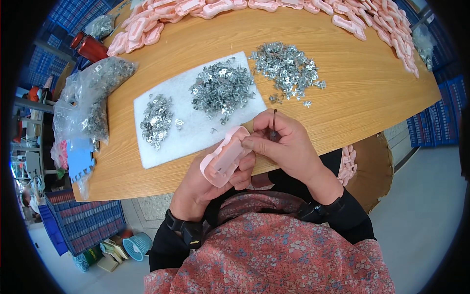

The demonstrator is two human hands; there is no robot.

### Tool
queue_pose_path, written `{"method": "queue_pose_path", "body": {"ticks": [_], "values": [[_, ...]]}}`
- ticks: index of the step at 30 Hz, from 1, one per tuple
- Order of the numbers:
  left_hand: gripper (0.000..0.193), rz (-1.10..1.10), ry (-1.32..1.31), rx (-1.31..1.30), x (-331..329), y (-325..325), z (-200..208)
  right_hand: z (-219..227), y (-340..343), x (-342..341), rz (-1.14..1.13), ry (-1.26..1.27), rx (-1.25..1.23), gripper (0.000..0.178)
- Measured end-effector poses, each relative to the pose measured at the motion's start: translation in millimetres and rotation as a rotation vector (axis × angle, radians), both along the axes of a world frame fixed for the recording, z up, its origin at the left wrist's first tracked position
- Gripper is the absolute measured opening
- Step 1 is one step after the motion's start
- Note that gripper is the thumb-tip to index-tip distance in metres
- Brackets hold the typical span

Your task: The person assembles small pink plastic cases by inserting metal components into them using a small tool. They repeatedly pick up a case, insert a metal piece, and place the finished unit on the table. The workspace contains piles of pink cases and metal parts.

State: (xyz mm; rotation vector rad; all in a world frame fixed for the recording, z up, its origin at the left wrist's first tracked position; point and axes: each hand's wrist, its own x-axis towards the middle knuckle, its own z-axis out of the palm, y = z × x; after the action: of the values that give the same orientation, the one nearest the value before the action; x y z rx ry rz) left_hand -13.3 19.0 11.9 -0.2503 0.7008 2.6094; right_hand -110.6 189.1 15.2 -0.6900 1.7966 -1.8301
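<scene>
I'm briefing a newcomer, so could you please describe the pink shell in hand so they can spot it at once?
On the wooden table, find the white mat. In front of its near edge, the left hand holds the pink shell, the right hand at its upper end. Unlike the shells massed along the table's far edge, this one is held.

The left forearm [167,251] and right forearm [353,219], both dark-sleeved, angle inward from below. The left grip [197,182] is turned upward, fingers curled in a cradling hold, thumb mostly hidden. The right grip [290,148] is just beside it, thumb pointing left, index finger bent, wrist bare above the cuff.
</scene>
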Motion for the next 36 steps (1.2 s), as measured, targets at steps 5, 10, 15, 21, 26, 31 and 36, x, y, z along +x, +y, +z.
{"method": "queue_pose_path", "body": {"ticks": [5,10,15,21,26,31,36], "values": [[0.039,-0.028,0.033,0.032,0,-1,-4,4,1,0,-0.008,-0.069,-0.006,0.018],[0.045,-0.082,0.105,0.177,2,-11,-21,11,3,0,-0.051,-0.116,-0.039,0.017],[0.050,-0.066,0.075,0.165,8,-11,-12,19,-1,-1,0.124,-0.090,0.115,0.021],[0.050,0.005,0.072,-0.200,29,-36,13,30,-22,-4,0.049,0.002,0.028,0.023],[0.052,0.251,0.068,-0.084,60,-61,-1,42,-65,-16,0.138,0.415,0.320,0.024],[0.045,0.323,0.119,0.129,81,-73,-25,29,-128,-19,0.319,0.811,0.389,0.022],[0.045,0.349,0.027,0.103,82,-75,5,14,-158,-17,0.352,0.956,0.500,0.017]]}}
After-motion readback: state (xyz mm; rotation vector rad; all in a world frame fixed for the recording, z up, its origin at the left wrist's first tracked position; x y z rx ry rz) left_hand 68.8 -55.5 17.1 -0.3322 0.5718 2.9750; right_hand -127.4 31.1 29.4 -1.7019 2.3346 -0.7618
